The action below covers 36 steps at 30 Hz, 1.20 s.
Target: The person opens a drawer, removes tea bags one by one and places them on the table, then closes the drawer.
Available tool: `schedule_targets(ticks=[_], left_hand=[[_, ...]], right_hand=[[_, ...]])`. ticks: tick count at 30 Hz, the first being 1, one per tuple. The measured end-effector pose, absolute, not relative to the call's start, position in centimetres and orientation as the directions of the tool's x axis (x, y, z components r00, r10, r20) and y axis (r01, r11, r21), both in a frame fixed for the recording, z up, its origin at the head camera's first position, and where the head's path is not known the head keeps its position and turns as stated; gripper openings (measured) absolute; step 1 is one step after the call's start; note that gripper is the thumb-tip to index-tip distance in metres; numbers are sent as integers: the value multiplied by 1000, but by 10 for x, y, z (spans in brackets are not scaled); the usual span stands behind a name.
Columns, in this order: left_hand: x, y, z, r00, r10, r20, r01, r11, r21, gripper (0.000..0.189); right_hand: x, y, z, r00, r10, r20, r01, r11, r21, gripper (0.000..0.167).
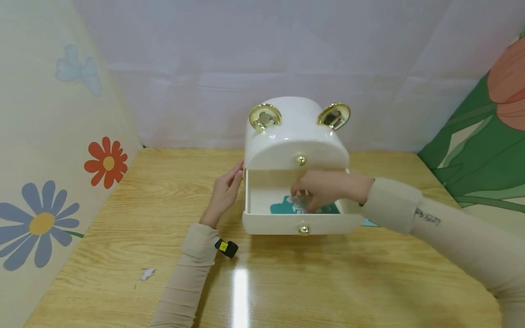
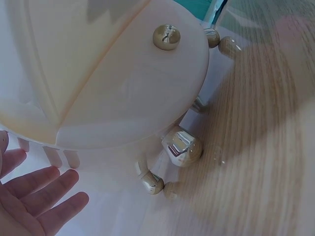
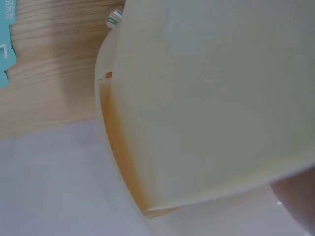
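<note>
A glossy white storage box with gold-rimmed ears stands on the table, its lower drawer pulled out. Inside that drawer lies a teal card with white lettering. My right hand reaches down into the drawer, bent fingers and thumb right over the card and partly hiding it. I cannot tell whether they pinch it. In the right wrist view, a pale box surface fills most of the picture. My left hand is at the box's left side, its fingers spread in the left wrist view.
A light blue card lies on the wooden table beside the box, mostly hidden in the head view. A torn whitish patch marks the table at front left. White cloth hangs behind; flower-painted panels flank the table.
</note>
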<state>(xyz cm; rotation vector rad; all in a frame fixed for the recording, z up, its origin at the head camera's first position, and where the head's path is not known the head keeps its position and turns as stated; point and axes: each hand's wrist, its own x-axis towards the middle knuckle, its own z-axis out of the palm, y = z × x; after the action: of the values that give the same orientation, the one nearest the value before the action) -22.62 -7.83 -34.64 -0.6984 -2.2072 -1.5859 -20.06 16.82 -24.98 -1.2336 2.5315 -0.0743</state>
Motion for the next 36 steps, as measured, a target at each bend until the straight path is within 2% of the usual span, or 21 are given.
schedule_targets(ticks=[6, 12, 18, 26, 31, 36], left_hand=[[-239, -79, -362, -807, 201, 555, 590, 250, 768, 33], [-239, -79, -362, -802, 206, 560, 596, 235, 768, 33], [-236, -78, -359, -815, 205, 541, 578, 232, 783, 33], [-214, -74, -331, -814, 219, 537, 579, 254, 774, 32], [-212, -75, -330, -815, 207, 541, 579, 258, 773, 31], [-220, -78, -340, -823, 199, 533, 568, 250, 784, 32]], right_hand=[[-200, 172, -259, -586, -757, -288, -764, 635, -113, 52], [-202, 175, -268, -576, -783, -235, -793, 605, -69, 54], [-201, 174, -272, -618, -754, -223, -763, 644, -62, 54], [-197, 171, -270, -678, -702, -218, -717, 697, -18, 60], [-192, 171, -269, -681, -717, -149, -727, 686, 25, 59], [-186, 168, -267, -686, -718, -114, -724, 690, 9, 57]])
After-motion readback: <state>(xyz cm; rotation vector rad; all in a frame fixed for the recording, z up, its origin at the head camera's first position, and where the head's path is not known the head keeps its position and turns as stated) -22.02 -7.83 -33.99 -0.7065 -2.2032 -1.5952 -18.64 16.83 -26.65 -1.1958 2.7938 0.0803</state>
